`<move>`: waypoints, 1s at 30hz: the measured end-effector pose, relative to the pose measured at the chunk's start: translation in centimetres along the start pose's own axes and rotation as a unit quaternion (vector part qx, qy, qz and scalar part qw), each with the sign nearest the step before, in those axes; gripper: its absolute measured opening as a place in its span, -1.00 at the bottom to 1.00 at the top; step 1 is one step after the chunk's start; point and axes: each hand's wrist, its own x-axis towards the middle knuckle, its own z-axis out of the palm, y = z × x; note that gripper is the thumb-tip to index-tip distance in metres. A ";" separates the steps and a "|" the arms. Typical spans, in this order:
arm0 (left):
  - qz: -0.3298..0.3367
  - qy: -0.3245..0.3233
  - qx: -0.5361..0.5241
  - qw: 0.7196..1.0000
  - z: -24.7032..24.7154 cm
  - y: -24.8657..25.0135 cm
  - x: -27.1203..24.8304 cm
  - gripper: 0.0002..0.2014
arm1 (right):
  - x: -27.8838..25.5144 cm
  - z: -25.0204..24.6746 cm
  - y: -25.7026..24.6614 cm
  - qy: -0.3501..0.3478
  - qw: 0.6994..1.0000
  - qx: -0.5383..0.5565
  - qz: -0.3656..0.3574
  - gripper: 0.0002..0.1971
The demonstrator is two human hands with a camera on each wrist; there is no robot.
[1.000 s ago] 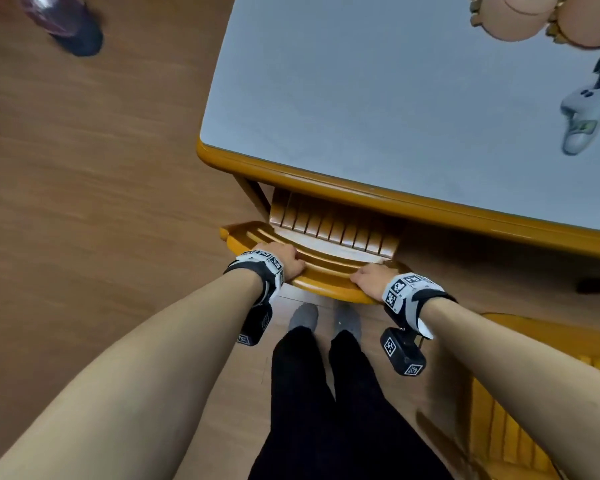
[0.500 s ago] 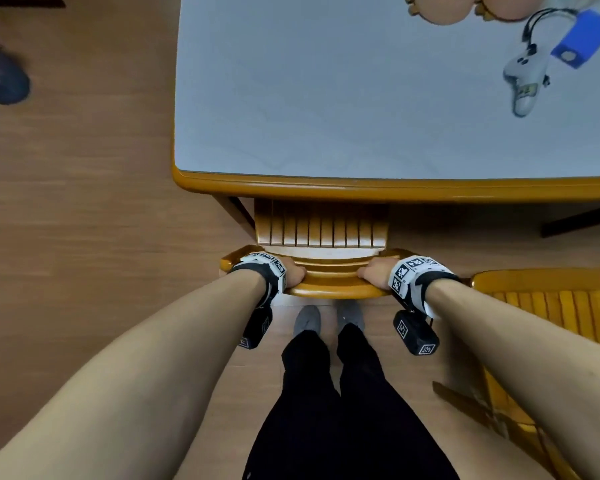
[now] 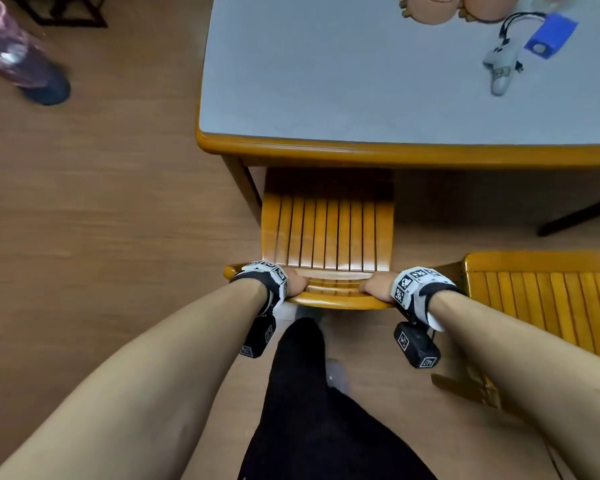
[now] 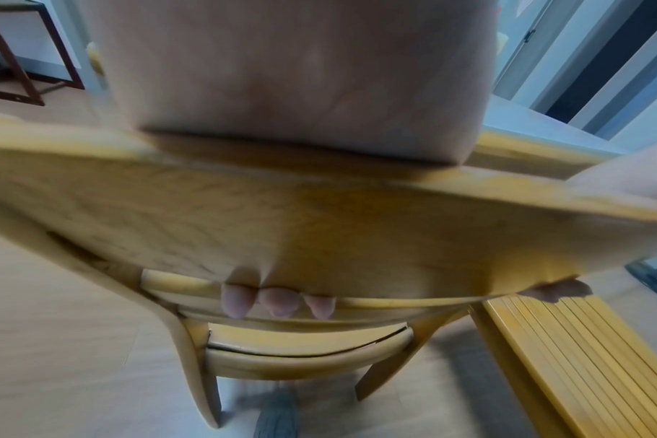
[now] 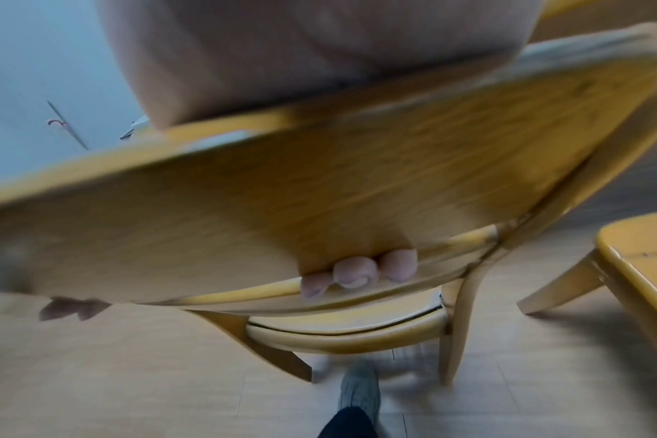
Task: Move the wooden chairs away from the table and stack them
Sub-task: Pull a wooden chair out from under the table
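Both hands, left hand (image 3: 293, 282) and right hand (image 3: 378, 288), grip the wooden chair (image 3: 328, 233) by its top rail; its seat lies partly under the bench (image 3: 326, 152). Second chair (image 3: 541, 299) stands right.

The person had bare forearms. Each wrist wore a white-and-black strap (image 3: 271, 277) printed with square black-and-white marker patterns, with a small black camera block (image 3: 417, 344) hanging beneath. Black trousers (image 3: 312, 410) and grey socks (image 5: 359, 388) showed below.
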 end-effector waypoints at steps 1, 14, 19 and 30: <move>0.002 -0.003 0.006 1.000 1.9 -0.1 -0.1 -0.53 | -0.3 1.8 0.1 0.001 1.000 -0.001 -0.003 -0.56; -0.009 -0.016 -0.030 0.999 22.1 1.3 -5.6 -0.45 | -6.3 21.2 -0.2 -0.017 0.999 0.025 0.037 -0.47; 0.008 -0.027 -0.048 0.998 28.5 1.3 -7.1 -0.48 | -9.3 26.7 -1.3 -0.034 0.998 0.023 0.055 -0.57; -0.005 -0.018 -0.084 0.996 37.5 2.2 -8.5 -0.35 | -10.2 35.8 0.2 -0.052 0.998 0.021 0.018 -0.27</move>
